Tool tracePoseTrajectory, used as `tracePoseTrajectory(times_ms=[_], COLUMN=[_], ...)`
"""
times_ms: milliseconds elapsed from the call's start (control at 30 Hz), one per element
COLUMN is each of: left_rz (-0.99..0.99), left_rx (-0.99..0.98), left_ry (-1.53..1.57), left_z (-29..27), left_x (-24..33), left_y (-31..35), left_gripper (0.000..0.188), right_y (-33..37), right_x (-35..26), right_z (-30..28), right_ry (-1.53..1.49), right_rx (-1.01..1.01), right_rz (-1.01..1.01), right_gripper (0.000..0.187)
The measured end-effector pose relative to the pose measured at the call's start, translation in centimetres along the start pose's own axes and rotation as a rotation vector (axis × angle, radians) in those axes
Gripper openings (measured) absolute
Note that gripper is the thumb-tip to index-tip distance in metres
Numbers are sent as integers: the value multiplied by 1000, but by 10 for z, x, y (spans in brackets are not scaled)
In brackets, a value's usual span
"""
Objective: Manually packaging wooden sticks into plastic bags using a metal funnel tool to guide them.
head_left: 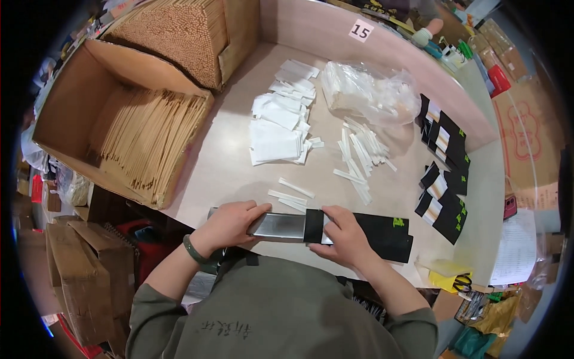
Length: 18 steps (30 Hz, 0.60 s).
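A flat silver metal piece (281, 226) lies along the table's near edge, in front of my body. My left hand (230, 224) is closed around its left end. Over its right end sits a black, sock-like fabric piece (382, 236) with green marks near its far end. My right hand (347, 237) grips the black fabric, thumb and fingers on opposite edges, with a bit of white showing beside the fingers. Just beyond the metal piece lie a few loose white strips (290, 197). The underside of both hands is hidden.
White paper pieces (275, 137) are heaped mid-table, beside a pile of white strips (365, 149) and a clear plastic bag (376, 90). Banded black pieces (445, 209) lie at right. Two cardboard boxes (60, 131) of thin sticks stand left. A pink partition (305, 24) borders the back.
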<state>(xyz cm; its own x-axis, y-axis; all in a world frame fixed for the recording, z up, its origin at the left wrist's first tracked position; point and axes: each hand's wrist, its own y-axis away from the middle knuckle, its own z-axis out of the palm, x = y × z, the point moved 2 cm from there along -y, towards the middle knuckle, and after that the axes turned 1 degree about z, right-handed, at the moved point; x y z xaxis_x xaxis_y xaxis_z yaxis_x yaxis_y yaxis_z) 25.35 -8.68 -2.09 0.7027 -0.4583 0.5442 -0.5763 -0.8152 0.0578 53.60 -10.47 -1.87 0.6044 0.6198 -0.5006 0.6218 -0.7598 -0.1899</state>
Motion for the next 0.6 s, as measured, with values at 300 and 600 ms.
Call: tracePoseTrajectory(times_ms=[300,600], left_rz=[189,-641], left_rx=[183,646], left_ry=[-14,-269], left_z=[-28,-121], left_x=[-11,-143], left_y=[4,91], left_gripper=[53,23], right_y=[-42,-112], right_x=[65,55], right_z=[-22,-15], right_ry=[149,237], right_rx=[184,157], right_rz=[359,210], right_gripper=[17,13])
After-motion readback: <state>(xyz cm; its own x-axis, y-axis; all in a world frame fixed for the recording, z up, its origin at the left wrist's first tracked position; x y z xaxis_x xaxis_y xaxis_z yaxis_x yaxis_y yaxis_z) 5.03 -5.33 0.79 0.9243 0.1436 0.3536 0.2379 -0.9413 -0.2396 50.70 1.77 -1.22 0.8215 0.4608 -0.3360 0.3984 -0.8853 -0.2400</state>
